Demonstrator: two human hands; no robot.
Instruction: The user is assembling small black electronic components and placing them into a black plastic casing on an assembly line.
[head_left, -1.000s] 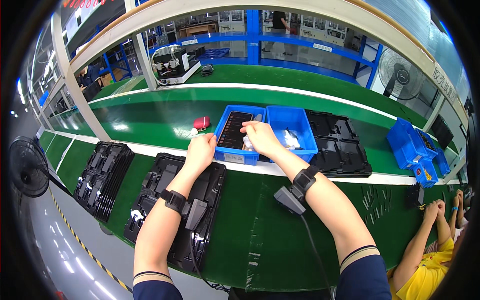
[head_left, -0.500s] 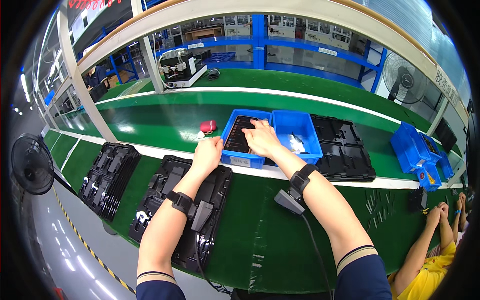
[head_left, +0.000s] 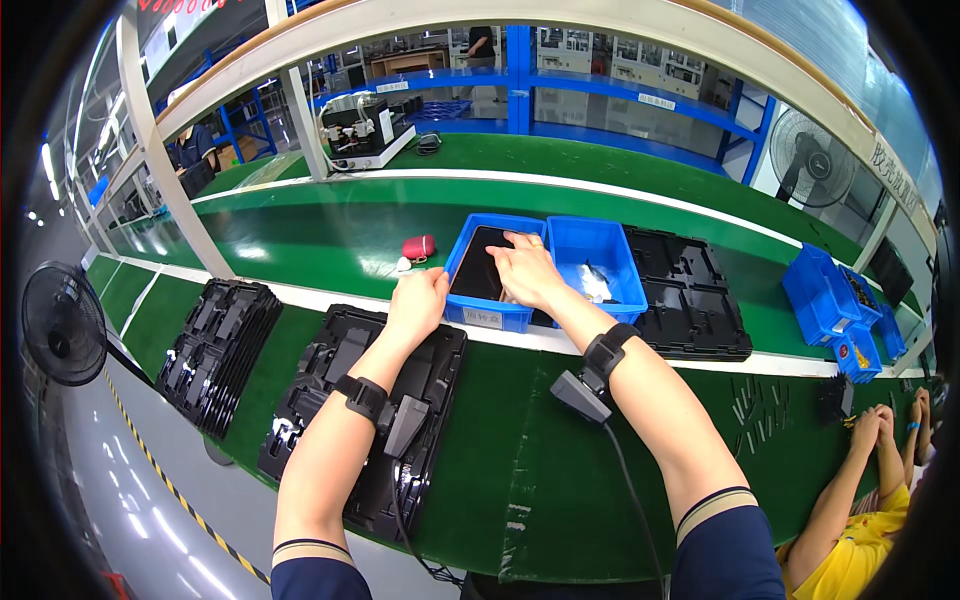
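Note:
A smartphone [head_left: 478, 268] with a dark screen lies in the left blue bin [head_left: 490, 318]. My right hand [head_left: 528, 273] reaches over it from the right, fingers stretched out and touching the glass near its upper right; the thumb is mostly hidden. Beside that bin's left rim is my left hand [head_left: 418, 298], its fingers closed; whatever they may pinch is hidden. Both wrists wear black straps with small grey boxes and cables. Touching the first bin, a second blue bin [head_left: 597, 262] holds small white and dark pieces.
A small red rounded case [head_left: 418, 246] lies beyond my left hand. Black moulded trays [head_left: 218, 350] are stacked at left; more trays [head_left: 375, 400] lie under my left forearm, others [head_left: 688, 300] right of the bins. At right are blue bins [head_left: 822, 290], thin strips [head_left: 757, 410] and a co-worker's hands [head_left: 873, 425].
The phone's lit screen has gone dark. My hands have hardly moved. A person has come into view in the far background.

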